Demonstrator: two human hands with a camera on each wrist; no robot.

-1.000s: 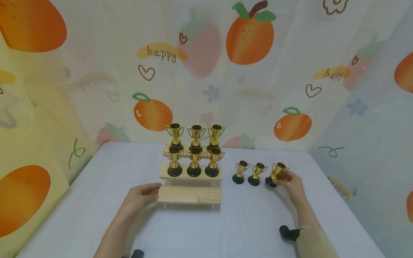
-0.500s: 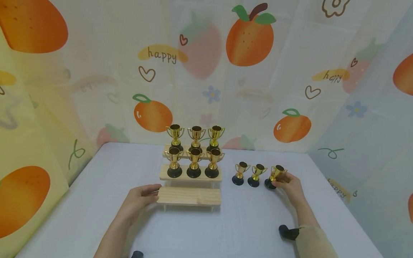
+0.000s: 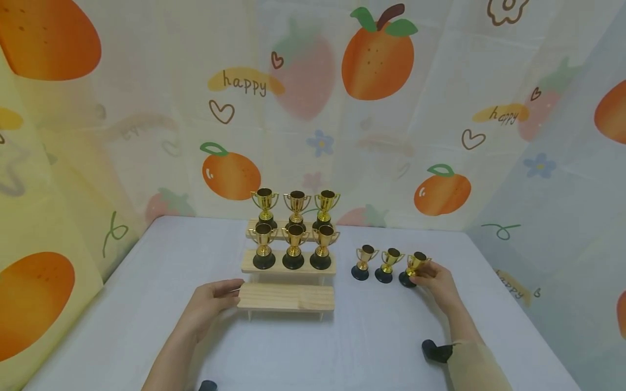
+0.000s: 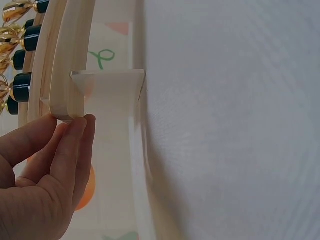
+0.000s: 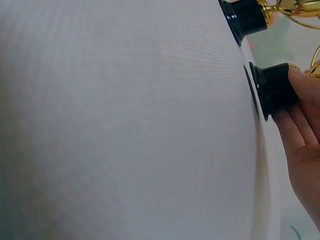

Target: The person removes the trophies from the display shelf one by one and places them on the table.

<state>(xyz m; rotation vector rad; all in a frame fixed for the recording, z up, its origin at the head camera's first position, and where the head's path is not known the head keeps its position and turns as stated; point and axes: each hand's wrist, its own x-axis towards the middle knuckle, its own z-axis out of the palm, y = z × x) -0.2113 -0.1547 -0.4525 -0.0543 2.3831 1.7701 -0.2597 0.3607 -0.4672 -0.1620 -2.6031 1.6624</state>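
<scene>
My left hand pinches the left end of the front wooden board of a tiered display stand, with thumb and fingertips at its edge in the left wrist view. My right hand grips a small gold trophy cup with a black base. In the right wrist view that base is right at the tabletop, standing nearly upright. Two more trophies, a middle one and a left one, stand in a row beside it. On the middle board and back board stand three trophies each; the front board is bare.
A white-covered table carries everything. Clear legs hold up the stand's front board. Behind the table hangs a fruit-printed curtain, which also lines the left and right sides.
My right hand has brought its trophy slightly left and down, nearer to the other two. My left hand has stayed at the front board.
</scene>
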